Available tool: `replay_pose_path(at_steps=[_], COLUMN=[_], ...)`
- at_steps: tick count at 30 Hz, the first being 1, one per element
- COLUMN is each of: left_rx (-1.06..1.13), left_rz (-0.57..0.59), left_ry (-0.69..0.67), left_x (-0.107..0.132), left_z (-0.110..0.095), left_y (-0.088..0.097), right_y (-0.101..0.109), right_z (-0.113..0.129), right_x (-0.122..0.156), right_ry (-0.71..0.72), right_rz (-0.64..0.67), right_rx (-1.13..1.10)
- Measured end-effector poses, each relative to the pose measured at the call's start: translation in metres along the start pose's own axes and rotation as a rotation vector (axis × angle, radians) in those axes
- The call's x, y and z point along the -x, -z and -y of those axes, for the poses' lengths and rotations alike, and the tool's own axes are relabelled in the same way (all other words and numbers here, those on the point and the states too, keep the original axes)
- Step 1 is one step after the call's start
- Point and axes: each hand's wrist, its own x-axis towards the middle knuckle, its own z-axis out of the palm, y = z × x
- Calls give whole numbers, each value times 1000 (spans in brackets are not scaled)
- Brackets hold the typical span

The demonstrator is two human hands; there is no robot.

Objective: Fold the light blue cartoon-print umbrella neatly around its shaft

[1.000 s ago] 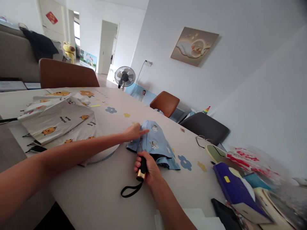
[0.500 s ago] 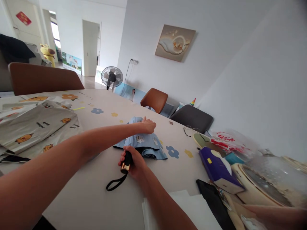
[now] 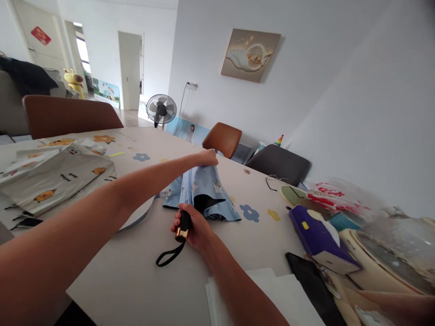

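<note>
A light blue folding umbrella (image 3: 204,192) with small cartoon prints lies on the table (image 3: 136,271). My right hand (image 3: 193,228) is closed round its black handle (image 3: 184,222), which ends in a gold band with a black wrist strap (image 3: 168,258) trailing toward me. My left hand (image 3: 208,157) reaches across and pinches the far edge of the blue canopy, lifting it off the table.
A second, cream umbrella (image 3: 54,179) with orange prints lies at the left. Brown chairs (image 3: 70,117) stand behind the table, a fan (image 3: 161,109) farther back. Books, a purple box (image 3: 319,240), glasses (image 3: 275,182) and plastic bags crowd the right side. White paper (image 3: 272,294) lies near me.
My left hand has gone from lying on the canopy to gripping its far edge and raising it, so the fabric stands up. My right hand stays on the handle.
</note>
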Motion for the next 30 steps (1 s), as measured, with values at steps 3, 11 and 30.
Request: replay_pose_path(at_steps=[3, 11, 30], left_rx=[155, 854, 979], left_rz=[-61, -112, 139], left_ry=[-8, 5, -44], left_x=[6, 45, 52], left_z=[14, 92, 120], left_y=[27, 65, 77], right_y=[1, -2, 0], right_z=[-1, 1, 0], right_x=[-1, 2, -3], right_ry=[24, -25, 2], right_rz=[-9, -44, -55], right_rx=[-13, 45, 50])
